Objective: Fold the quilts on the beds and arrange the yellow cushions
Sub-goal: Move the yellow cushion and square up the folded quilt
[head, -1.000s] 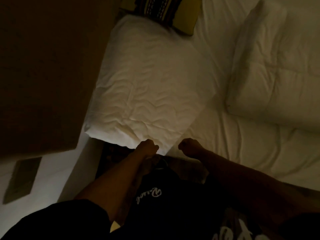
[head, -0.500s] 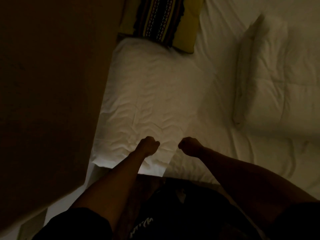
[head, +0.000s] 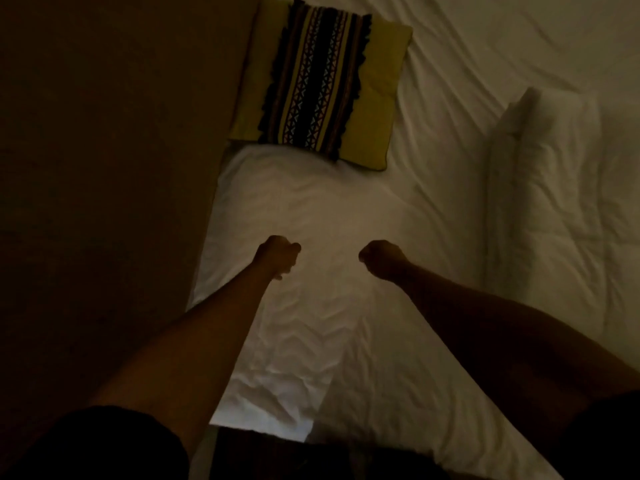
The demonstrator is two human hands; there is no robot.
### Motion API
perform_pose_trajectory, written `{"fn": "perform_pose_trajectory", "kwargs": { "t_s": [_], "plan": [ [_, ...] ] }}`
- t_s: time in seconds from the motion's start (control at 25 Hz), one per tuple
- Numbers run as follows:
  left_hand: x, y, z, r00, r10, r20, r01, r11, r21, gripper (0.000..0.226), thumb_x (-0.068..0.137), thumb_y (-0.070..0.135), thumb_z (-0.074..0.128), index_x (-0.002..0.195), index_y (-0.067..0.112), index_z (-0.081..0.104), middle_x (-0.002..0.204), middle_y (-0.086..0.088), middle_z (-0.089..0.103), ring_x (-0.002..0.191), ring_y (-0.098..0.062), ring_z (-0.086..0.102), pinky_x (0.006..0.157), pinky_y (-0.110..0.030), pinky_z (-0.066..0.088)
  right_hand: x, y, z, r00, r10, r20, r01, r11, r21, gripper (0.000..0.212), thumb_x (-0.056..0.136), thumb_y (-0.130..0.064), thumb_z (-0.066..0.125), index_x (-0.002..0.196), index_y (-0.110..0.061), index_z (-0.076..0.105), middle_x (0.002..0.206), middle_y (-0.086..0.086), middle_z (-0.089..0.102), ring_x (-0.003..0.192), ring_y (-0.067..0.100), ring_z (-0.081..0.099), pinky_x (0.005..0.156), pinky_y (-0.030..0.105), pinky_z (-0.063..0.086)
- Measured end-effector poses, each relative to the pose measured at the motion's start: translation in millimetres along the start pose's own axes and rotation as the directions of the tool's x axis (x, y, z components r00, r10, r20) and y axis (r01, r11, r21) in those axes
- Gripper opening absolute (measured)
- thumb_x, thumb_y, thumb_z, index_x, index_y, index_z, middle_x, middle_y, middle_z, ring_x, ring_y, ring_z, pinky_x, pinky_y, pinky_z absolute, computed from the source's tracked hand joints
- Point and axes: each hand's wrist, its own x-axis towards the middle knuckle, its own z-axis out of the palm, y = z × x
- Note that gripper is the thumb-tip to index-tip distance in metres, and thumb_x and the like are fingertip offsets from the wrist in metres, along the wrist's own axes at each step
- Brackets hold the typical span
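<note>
Very dim, grainy; faint light falls from the left.

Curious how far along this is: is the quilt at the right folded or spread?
Folded: the quilt lies as a thick, layered bundle with a doubled edge on the sheet.

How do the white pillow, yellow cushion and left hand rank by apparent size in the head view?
1. White pillow, largest.
2. Yellow cushion.
3. Left hand, smallest, though it sits nearer the camera.
</note>
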Motion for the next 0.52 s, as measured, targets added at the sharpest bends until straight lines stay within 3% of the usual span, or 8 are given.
{"fn": "perform_pose_trajectory", "kwargs": {
  "t_s": [0.12,0.2,0.28,0.4,0.44,0.52],
  "plan": [
    [58,35,-22,0.999,-0.008,-0.041,0.008,1.000,-0.013,0.047,0.094,0.038,0.055,0.123,0.001,0.060,0.118,-0.019,0.066,0.105,-0.036,0.064,0.090,-0.046,0.057,58,-15,-34,0.991,-0.045,-0.122,0.048,0.999,0.021,0.032,0.095,-0.032,0.050,0.114,-0.012,0.066,0.122,0.006,0.063,0.112,0.025,0.060,0.091,0.031,0.047],
    [103,63,-37,0.985,0.080,-0.153,-0.068,0.994,0.080,0.053,0.095,0.042,0.054,0.127,0.000,0.058,0.127,-0.021,0.062,0.112,-0.038,0.060,0.096,-0.041,0.052,100,-29,-57,0.965,-0.019,-0.263,0.055,0.990,0.129,0.033,0.095,-0.032,0.054,0.120,-0.011,0.062,0.120,0.006,0.063,0.109,0.025,0.061,0.086,0.031,0.048],
    [147,93,-55,0.926,0.234,-0.295,-0.183,0.964,0.192,0.053,0.096,0.039,0.053,0.133,0.001,0.054,0.135,-0.020,0.056,0.121,-0.037,0.054,0.099,-0.039,0.044,142,-38,-81,0.889,0.032,-0.456,0.088,0.967,0.239,0.041,0.096,-0.033,0.055,0.128,-0.007,0.054,0.125,0.013,0.059,0.112,0.030,0.057,0.087,0.032,0.045],
    [203,142,-93,0.766,0.422,-0.484,-0.343,0.906,0.247,0.050,0.095,0.037,0.054,0.133,0.005,0.050,0.135,-0.018,0.052,0.124,-0.037,0.049,0.100,-0.044,0.043,201,-54,-115,0.772,0.119,-0.625,0.141,0.926,0.350,0.053,0.095,-0.042,0.050,0.134,-0.007,0.046,0.135,0.016,0.047,0.121,0.032,0.049,0.099,0.039,0.044],
    [220,157,-107,0.729,0.436,-0.528,-0.341,0.900,0.272,0.054,0.095,0.040,0.052,0.136,0.006,0.046,0.139,-0.018,0.047,0.128,-0.038,0.044,0.103,-0.047,0.041,220,-60,-126,0.745,0.139,-0.652,0.161,0.912,0.378,0.058,0.095,-0.046,0.049,0.137,-0.007,0.042,0.138,0.016,0.043,0.124,0.033,0.046,0.103,0.044,0.042],
    [250,187,-128,0.732,0.369,-0.572,-0.257,0.928,0.269,0.070,0.098,0.050,0.042,0.151,0.007,0.027,0.156,-0.018,0.026,0.142,-0.038,0.028,0.114,-0.051,0.029,257,-68,-146,0.719,0.208,-0.663,0.174,0.870,0.462,0.070,0.093,-0.056,0.045,0.142,-0.007,0.035,0.142,0.016,0.037,0.127,0.034,0.043,0.105,0.048,0.040]
  ]
}}
